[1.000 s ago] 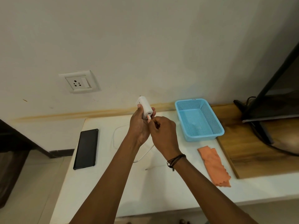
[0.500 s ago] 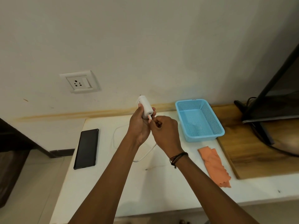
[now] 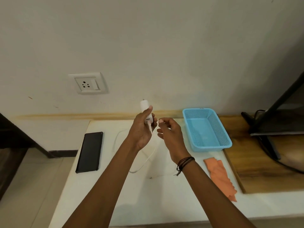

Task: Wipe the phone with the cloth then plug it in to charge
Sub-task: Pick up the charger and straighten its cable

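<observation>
Two hands hover above the white tabletop [image 3: 102,203], the slim black phone [image 3: 89,152] lying at its left edge, the crumpled orange cloth [image 3: 219,176] at its right. The left hand [image 3: 141,132] grips the white charger block [image 3: 144,106], its white cable [image 3: 150,129] plugged in; the right hand [image 3: 171,134] is loosely curled, empty.

Glossy black phone [image 3: 90,152], perforated plastic basket [image 3: 207,129], wood board [image 3: 263,170]

Domestic room: plain painted wall [image 3: 164,46] with socket plate [image 3: 88,83]; white table [image 3: 115,195] against it; blue plastic basket [image 3: 197,110]; television [image 3: 287,112] on wooden top [image 3: 263,170], right.
</observation>
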